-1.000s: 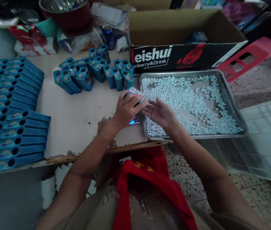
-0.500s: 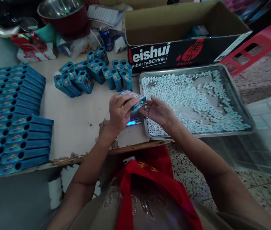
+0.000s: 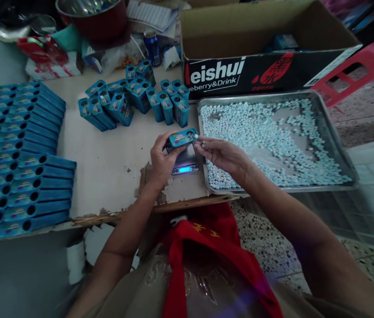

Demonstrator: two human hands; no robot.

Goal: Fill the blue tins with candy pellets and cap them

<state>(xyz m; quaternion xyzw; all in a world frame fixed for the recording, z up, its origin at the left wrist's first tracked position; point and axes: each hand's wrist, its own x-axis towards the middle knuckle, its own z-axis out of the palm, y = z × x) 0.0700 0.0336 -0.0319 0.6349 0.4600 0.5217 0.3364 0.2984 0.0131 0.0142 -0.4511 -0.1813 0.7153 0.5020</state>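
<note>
My left hand [image 3: 164, 157] is closed around a small blue box [image 3: 183, 138] with a round hole in its top. The box is held above a small digital scale [image 3: 187, 164] whose display glows blue. One white candy [image 3: 196, 137] shows at the hole end of the box. Right beside it, my right hand [image 3: 221, 155] has its fingers pinched together, with small pale candies at the fingertips. Under and beyond that hand lies a metal tray [image 3: 282, 191] spread with many pale blue and white candies [image 3: 239, 119].
Rows of blue boxes [image 3: 24, 163] fill the table's left side. Several more blue boxes [image 3: 120, 108] stand at the back middle. A black cardboard carton [image 3: 220, 77] is behind the tray; a blue can [image 3: 152, 47] and a red pot [image 3: 97, 22] are further left.
My left hand has turned the box from tilted towards my right palm to more upright, top showing. My right hand's spread fingers have closed into a pinch by the hole.
</note>
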